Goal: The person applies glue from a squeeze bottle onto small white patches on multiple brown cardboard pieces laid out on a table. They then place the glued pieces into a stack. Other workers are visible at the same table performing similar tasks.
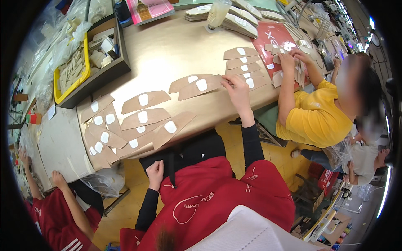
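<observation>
While the right hand (236, 88) pinches the tip of a flat tan panel (192, 89) with a white rounded patch (202, 85), the panel's long axis runs leftward from that hand; the farther left hand (155, 174) curls closed.

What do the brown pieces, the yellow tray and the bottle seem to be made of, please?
Brown pieces: perhaps leather or card; thin, flat, matte, with clean-cut edges.
Yellow tray: likely plastic; evenly coloured, smooth rim.
Bottle: probably plastic, though glass is possible; its body looks translucent.
</observation>
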The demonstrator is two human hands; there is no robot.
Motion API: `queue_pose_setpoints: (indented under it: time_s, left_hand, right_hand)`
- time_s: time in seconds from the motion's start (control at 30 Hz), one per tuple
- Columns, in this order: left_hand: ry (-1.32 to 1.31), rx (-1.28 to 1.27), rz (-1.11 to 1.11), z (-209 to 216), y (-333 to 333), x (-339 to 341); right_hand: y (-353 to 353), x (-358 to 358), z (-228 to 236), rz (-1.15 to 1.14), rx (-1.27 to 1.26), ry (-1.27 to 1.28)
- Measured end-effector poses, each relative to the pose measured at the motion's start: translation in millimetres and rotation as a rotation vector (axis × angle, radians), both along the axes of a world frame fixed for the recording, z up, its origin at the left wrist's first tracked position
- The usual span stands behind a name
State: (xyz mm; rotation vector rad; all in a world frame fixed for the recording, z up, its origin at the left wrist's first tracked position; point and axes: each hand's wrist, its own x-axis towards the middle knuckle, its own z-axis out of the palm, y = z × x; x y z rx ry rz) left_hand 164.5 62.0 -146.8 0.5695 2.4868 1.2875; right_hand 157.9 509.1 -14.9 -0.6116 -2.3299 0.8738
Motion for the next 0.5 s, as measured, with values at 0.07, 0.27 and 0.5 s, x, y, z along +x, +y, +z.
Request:
queue_pose_setpoints:
  time_s: [0.07,0.27,0.5]
  left_hand:
    - [-0.047,-0.016,0.011,1,0,0]
    - [0.006,-0.048,0.001,5,2,-1]
    - [0.024,-0.056,-0.015,7,2,-2]
  right_hand:
    - [8,8,-1,0.001,-0.014,0.090]
    - [75,32,-6,-0.298,-0.223,0.283]
    - [134,53,5,-0.406,-0.050,0.072]
